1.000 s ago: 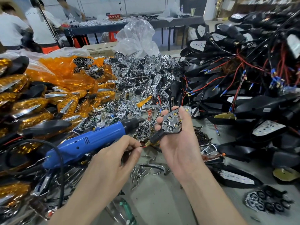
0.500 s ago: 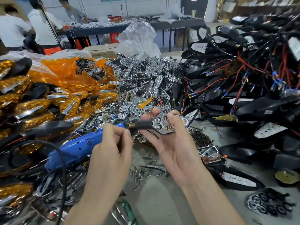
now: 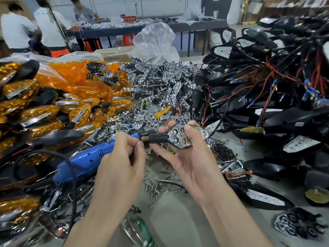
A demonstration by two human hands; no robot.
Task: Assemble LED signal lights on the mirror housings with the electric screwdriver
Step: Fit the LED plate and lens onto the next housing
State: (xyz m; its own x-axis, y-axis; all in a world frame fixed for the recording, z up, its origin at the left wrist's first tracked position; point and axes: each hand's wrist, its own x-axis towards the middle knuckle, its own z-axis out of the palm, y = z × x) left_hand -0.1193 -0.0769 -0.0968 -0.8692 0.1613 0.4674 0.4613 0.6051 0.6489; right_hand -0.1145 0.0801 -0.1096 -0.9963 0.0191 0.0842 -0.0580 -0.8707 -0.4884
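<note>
Signal light (image 3: 185, 138) raised above the desk (image 3: 174, 220), chrome face up; gripped by right hand (image 3: 194, 161), thumb curled over the top edge, fingers (image 3: 162, 130) curled round from beneath. Black stem of the light pointing left, its brass end pinched between thumb and forefinger of left hand (image 3: 122, 157), remaining fingers loosely curled. Left of the light, behind the left hand: blue electric screwdriver (image 3: 83, 163) lying on the heap, black cord (image 3: 73, 184) looping from its rear. Just below the light: loose screws (image 3: 154, 188) scattered on the desk. Beyond the light: heap of chrome reflectors (image 3: 160, 86). Far left of the light: orange lenses (image 3: 76, 81) and amber-lensed lights (image 3: 39, 113). Right of the light: black mirror housings (image 3: 293, 120) tangled with red wires (image 3: 284, 75).
</note>
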